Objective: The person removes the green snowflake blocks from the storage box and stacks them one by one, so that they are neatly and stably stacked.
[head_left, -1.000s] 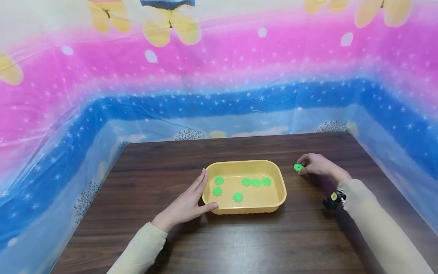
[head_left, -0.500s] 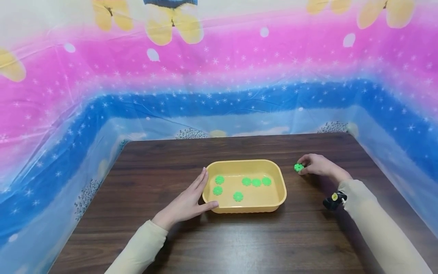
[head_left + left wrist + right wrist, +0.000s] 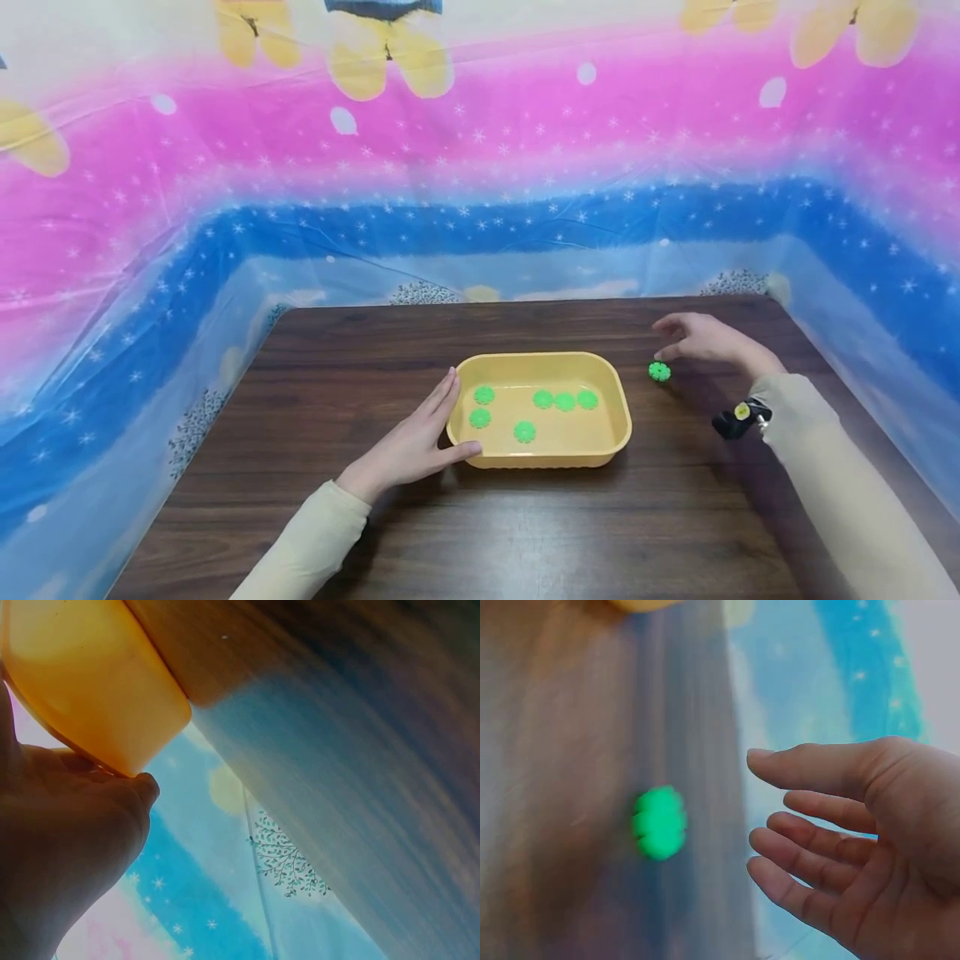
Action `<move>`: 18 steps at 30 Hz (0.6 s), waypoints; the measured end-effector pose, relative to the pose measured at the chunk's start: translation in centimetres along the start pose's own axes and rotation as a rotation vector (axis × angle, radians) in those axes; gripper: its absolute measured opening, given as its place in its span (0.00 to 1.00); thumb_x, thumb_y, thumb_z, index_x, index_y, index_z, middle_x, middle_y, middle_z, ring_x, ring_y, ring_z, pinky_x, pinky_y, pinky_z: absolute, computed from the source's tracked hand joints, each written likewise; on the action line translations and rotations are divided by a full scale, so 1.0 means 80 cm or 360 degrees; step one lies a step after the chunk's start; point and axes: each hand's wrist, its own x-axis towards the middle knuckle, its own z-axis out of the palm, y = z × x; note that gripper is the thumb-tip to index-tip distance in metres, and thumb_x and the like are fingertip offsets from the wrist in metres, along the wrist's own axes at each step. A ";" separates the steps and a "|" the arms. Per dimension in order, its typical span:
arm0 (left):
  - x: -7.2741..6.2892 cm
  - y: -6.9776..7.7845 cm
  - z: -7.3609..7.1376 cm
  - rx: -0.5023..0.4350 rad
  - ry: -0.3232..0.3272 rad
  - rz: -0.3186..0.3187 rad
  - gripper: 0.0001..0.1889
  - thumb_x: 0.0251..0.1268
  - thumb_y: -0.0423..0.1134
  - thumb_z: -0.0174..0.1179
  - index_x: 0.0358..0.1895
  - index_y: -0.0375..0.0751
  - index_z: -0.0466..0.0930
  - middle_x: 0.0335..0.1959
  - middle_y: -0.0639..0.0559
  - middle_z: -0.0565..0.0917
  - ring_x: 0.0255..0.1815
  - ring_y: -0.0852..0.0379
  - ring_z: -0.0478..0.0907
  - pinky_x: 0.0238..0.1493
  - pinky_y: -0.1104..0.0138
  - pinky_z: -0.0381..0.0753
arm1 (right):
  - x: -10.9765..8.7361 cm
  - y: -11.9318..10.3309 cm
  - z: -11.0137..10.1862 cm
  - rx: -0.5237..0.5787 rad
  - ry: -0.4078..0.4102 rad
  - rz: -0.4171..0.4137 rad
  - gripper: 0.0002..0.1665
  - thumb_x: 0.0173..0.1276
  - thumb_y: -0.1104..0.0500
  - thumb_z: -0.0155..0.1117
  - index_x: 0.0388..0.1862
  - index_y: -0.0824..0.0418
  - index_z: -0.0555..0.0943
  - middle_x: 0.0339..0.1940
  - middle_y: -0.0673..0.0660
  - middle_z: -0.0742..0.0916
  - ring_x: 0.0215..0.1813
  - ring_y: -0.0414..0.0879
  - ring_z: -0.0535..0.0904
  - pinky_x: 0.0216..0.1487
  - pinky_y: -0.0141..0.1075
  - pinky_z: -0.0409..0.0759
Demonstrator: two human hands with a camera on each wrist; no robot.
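Note:
A yellow plastic tray (image 3: 540, 460) stands on the dark wooden table with several green flower-shaped discs (image 3: 524, 432) lying flat inside it. My left hand (image 3: 408, 437) rests against its left end, fingers straight along the outer side and thumb at the near rim. In the left wrist view that hand (image 3: 82, 817) touches the tray wall (image 3: 105, 682). To the right of the tray, one more green flower-shaped disc (image 3: 659, 372) lies on the table. My right hand (image 3: 701, 337) is just behind it, holding nothing; the right wrist view shows its fingers (image 3: 810, 859) loosely bent and apart from the disc (image 3: 660, 823).
The wooden table (image 3: 570, 533) reaches back to a printed cloth backdrop (image 3: 480, 183) in pink, blue and white, which also runs along both sides. A black strap-like device (image 3: 738, 419) sits at my right wrist.
My right hand has let go of the green flower-shaped disc, leaving it on the table, and has lifted back from it. My left hand and the tray stay as they were.

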 end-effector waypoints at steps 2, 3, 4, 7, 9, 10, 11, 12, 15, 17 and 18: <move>0.000 0.000 0.000 -0.0004 -0.0002 -0.0001 0.57 0.63 0.75 0.53 0.82 0.46 0.36 0.82 0.60 0.31 0.82 0.58 0.37 0.75 0.52 0.57 | 0.006 -0.016 -0.010 -0.0011 0.0018 -0.0068 0.36 0.67 0.53 0.72 0.68 0.70 0.73 0.61 0.71 0.80 0.62 0.66 0.76 0.60 0.59 0.74; -0.001 0.000 -0.001 -0.0005 -0.0006 0.0000 0.57 0.64 0.75 0.53 0.82 0.45 0.36 0.82 0.60 0.31 0.82 0.58 0.37 0.75 0.52 0.57 | 0.009 -0.025 -0.013 -0.0015 0.0026 -0.0105 0.35 0.67 0.53 0.72 0.67 0.69 0.74 0.61 0.69 0.81 0.61 0.65 0.77 0.60 0.59 0.74; -0.001 0.000 -0.001 -0.0002 -0.0008 0.0003 0.57 0.64 0.75 0.53 0.82 0.45 0.36 0.82 0.60 0.31 0.82 0.57 0.37 0.75 0.52 0.56 | 0.013 -0.035 -0.016 0.0002 0.0028 -0.0135 0.35 0.67 0.53 0.72 0.68 0.67 0.75 0.61 0.68 0.82 0.61 0.64 0.77 0.60 0.59 0.74; -0.001 -0.001 -0.001 0.0005 -0.0013 0.0016 0.57 0.65 0.74 0.52 0.82 0.44 0.36 0.82 0.60 0.30 0.82 0.56 0.37 0.76 0.52 0.56 | 0.021 -0.072 -0.020 0.0059 0.0007 -0.0231 0.35 0.67 0.53 0.73 0.69 0.64 0.74 0.61 0.65 0.82 0.61 0.61 0.78 0.60 0.58 0.75; -0.001 -0.001 -0.001 0.0010 -0.0012 0.0024 0.56 0.65 0.74 0.52 0.82 0.43 0.37 0.82 0.59 0.30 0.82 0.56 0.37 0.76 0.52 0.56 | 0.027 -0.100 -0.019 0.0067 -0.0008 -0.0327 0.34 0.66 0.54 0.73 0.69 0.63 0.75 0.61 0.64 0.83 0.60 0.59 0.79 0.59 0.57 0.76; -0.002 -0.002 -0.001 0.0010 -0.0009 0.0025 0.56 0.65 0.74 0.53 0.82 0.43 0.37 0.82 0.59 0.31 0.82 0.56 0.37 0.75 0.52 0.56 | 0.030 -0.114 -0.017 0.0059 -0.0017 -0.0378 0.34 0.66 0.55 0.73 0.69 0.62 0.75 0.61 0.63 0.83 0.60 0.59 0.80 0.59 0.56 0.77; -0.002 -0.002 -0.001 0.0008 -0.0006 0.0026 0.56 0.65 0.74 0.53 0.82 0.43 0.37 0.82 0.59 0.31 0.82 0.56 0.37 0.75 0.52 0.56 | 0.032 -0.127 -0.015 0.0041 -0.0029 -0.0427 0.34 0.66 0.56 0.73 0.69 0.62 0.75 0.61 0.62 0.83 0.59 0.58 0.80 0.58 0.55 0.77; -0.002 -0.002 -0.002 0.0009 -0.0004 0.0026 0.56 0.65 0.74 0.53 0.82 0.43 0.37 0.82 0.59 0.31 0.82 0.56 0.37 0.75 0.52 0.56 | 0.035 -0.140 -0.012 0.0015 -0.0039 -0.0481 0.34 0.66 0.56 0.73 0.69 0.62 0.75 0.60 0.62 0.83 0.58 0.57 0.80 0.58 0.54 0.78; -0.002 -0.003 -0.001 0.0009 -0.0002 0.0025 0.56 0.65 0.74 0.53 0.83 0.44 0.37 0.82 0.60 0.30 0.82 0.56 0.37 0.75 0.52 0.57 | 0.043 -0.172 -0.001 -0.0042 -0.0089 -0.0587 0.32 0.66 0.56 0.73 0.67 0.61 0.77 0.60 0.59 0.83 0.57 0.54 0.80 0.58 0.52 0.78; -0.002 -0.003 -0.001 0.0007 -0.0005 0.0023 0.56 0.65 0.74 0.53 0.83 0.45 0.36 0.82 0.60 0.30 0.82 0.57 0.37 0.75 0.52 0.57 | 0.048 -0.188 0.007 -0.0064 -0.0144 -0.0640 0.30 0.66 0.56 0.72 0.67 0.61 0.77 0.60 0.58 0.83 0.57 0.53 0.80 0.58 0.51 0.78; -0.002 -0.003 -0.001 0.0005 -0.0007 0.0017 0.56 0.65 0.74 0.52 0.83 0.45 0.36 0.82 0.61 0.30 0.82 0.56 0.38 0.75 0.52 0.57 | 0.049 -0.195 0.012 -0.0070 -0.0175 -0.0665 0.30 0.66 0.56 0.72 0.66 0.61 0.78 0.60 0.57 0.84 0.57 0.53 0.80 0.59 0.50 0.78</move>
